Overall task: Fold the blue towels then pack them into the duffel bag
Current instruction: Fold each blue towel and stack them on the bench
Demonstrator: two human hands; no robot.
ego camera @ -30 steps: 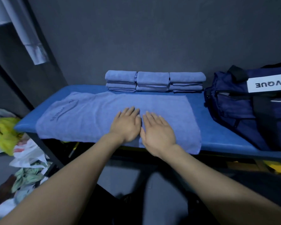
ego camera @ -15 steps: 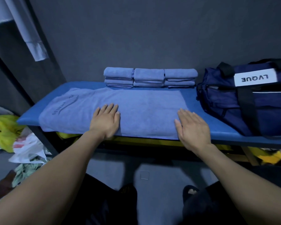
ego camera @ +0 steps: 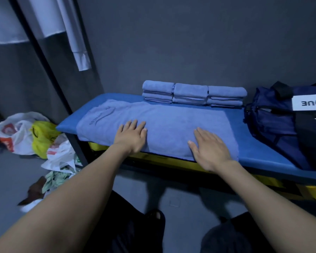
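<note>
Fingers (ego camera: pixel 135 125) of the left hand (ego camera: pixel 130 138) straight, flat on the long light-blue terry towel (ego camera: pixel 171 128); right hand (ego camera: pixel 211 150) likewise flat near its right end, gripping nothing. Towel lies lengthwise along the blue padded table (ego camera: pixel 259 154), front edge at the lip. Three stacks of folded blue towels (ego camera: pixel 193 94) behind; navy fabric duffel bag (ego camera: pixel 281 125) just right. Judgement: press creases outward, square the edges before the next fold. Bag cut off at frame edge; whether its zip is open, cannot tell. Towel logo unreadable.
</note>
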